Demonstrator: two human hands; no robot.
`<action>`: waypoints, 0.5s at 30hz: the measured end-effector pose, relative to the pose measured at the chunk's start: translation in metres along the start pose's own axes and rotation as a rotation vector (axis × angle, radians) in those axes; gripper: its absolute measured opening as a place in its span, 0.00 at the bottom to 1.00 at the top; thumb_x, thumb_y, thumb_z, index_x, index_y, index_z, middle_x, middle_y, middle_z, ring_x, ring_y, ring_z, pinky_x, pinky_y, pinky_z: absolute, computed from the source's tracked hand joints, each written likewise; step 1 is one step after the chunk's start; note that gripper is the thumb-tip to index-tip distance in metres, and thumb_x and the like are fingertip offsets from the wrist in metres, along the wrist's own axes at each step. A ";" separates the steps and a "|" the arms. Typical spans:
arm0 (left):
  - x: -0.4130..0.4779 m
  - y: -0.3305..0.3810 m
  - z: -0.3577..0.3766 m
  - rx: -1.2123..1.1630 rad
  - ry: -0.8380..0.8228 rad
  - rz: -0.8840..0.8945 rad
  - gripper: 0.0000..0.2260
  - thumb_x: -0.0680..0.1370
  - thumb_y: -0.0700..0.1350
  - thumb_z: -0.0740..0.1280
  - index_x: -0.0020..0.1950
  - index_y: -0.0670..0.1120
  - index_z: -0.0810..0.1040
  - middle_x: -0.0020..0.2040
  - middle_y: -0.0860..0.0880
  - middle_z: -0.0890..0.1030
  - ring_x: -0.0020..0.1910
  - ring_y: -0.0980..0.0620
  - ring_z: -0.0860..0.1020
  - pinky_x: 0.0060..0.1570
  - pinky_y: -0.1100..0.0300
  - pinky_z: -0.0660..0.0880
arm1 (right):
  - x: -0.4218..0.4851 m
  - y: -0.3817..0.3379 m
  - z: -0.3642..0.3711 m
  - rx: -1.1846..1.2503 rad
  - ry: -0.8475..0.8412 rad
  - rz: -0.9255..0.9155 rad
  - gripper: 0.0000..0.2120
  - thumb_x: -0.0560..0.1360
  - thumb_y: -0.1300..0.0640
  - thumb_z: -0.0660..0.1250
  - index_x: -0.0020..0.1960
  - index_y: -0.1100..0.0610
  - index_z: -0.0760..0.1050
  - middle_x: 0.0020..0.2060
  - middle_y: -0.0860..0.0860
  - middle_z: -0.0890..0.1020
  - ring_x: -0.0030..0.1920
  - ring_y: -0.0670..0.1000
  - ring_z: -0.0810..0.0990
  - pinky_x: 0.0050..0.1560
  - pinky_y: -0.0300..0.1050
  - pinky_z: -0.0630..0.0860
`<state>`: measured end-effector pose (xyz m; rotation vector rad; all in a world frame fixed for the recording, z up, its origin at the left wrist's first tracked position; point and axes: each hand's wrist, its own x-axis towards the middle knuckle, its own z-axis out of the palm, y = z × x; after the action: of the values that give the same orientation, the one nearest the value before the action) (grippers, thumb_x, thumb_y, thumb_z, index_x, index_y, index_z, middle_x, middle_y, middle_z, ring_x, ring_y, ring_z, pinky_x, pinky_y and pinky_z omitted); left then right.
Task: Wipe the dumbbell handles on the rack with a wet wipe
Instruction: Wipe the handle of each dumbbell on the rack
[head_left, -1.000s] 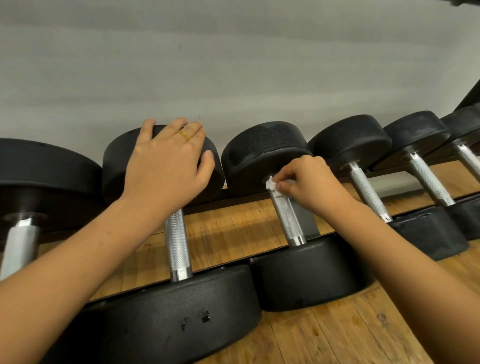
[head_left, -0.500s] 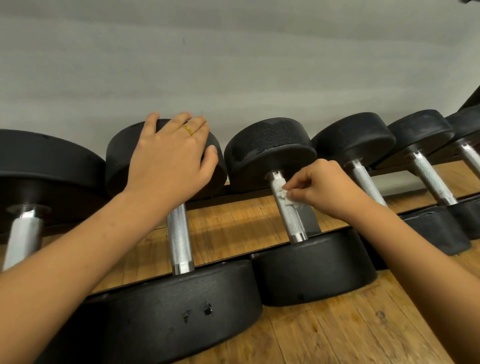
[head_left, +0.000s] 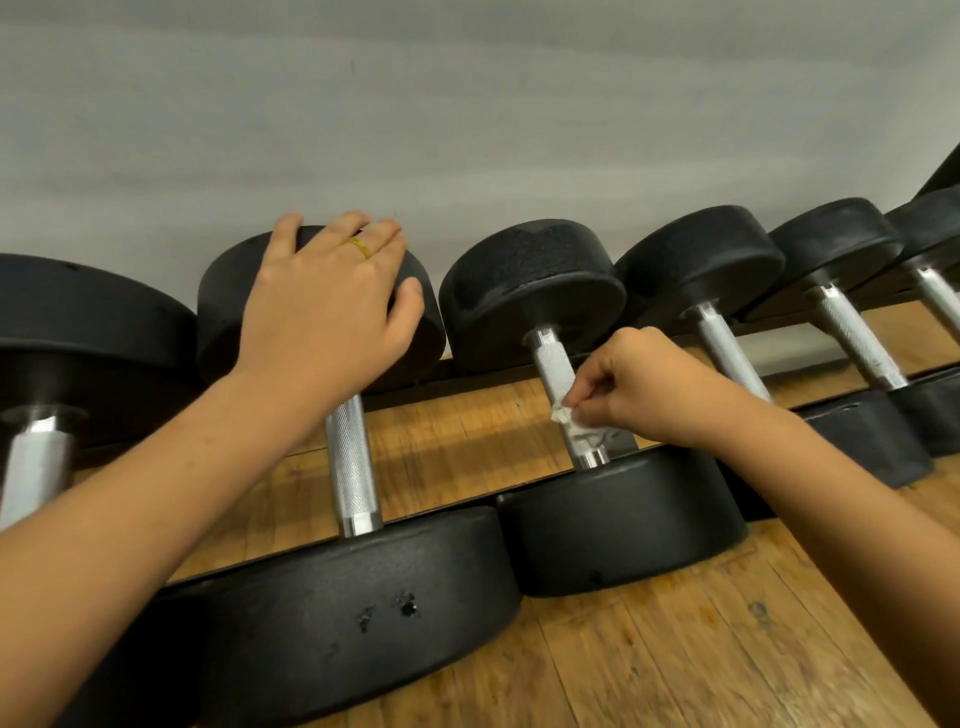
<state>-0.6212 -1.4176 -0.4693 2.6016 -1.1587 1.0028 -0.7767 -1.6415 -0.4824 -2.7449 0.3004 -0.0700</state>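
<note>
Head view: the left hand (head_left: 322, 312) lies flat, fingers relaxed, on a dumbbell's far head (head_left: 223, 312). The right hand (head_left: 649, 384) pinches the wet wipe (head_left: 565, 417) against the lower end of the neighbouring dumbbell handle (head_left: 553, 364) on the rack (head_left: 467, 370).

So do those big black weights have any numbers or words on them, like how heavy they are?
No words, numbers or signs can be read anywhere.
Dumbbell ends: plain black, no weight numbers or brand showing.
Chipped marks on the nearest end: only dents, not letters.
Wet wipe pinched in the right hand: no print showing.
Wall: blank.
</note>
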 end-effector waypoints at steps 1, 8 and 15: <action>0.000 0.000 0.000 0.001 -0.005 0.000 0.24 0.83 0.53 0.55 0.72 0.41 0.77 0.71 0.44 0.78 0.73 0.44 0.74 0.73 0.36 0.63 | -0.001 0.003 -0.003 0.001 -0.034 -0.002 0.06 0.71 0.59 0.78 0.44 0.50 0.86 0.38 0.41 0.85 0.40 0.37 0.82 0.49 0.37 0.81; 0.000 -0.001 0.002 -0.001 -0.002 -0.006 0.25 0.83 0.54 0.54 0.72 0.42 0.77 0.71 0.45 0.78 0.73 0.45 0.74 0.74 0.36 0.63 | -0.002 0.012 -0.004 0.116 -0.019 -0.029 0.09 0.72 0.60 0.76 0.46 0.46 0.85 0.36 0.42 0.85 0.39 0.38 0.82 0.43 0.32 0.75; 0.000 -0.002 0.002 0.002 -0.001 0.010 0.25 0.83 0.54 0.53 0.71 0.42 0.78 0.71 0.45 0.79 0.72 0.45 0.74 0.73 0.37 0.64 | 0.032 0.019 0.013 -0.090 0.462 -0.342 0.10 0.76 0.64 0.72 0.56 0.56 0.84 0.48 0.51 0.85 0.48 0.47 0.81 0.52 0.42 0.77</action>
<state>-0.6189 -1.4169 -0.4706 2.6008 -1.1729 1.0053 -0.7483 -1.6609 -0.5014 -2.8104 -0.0528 -0.8039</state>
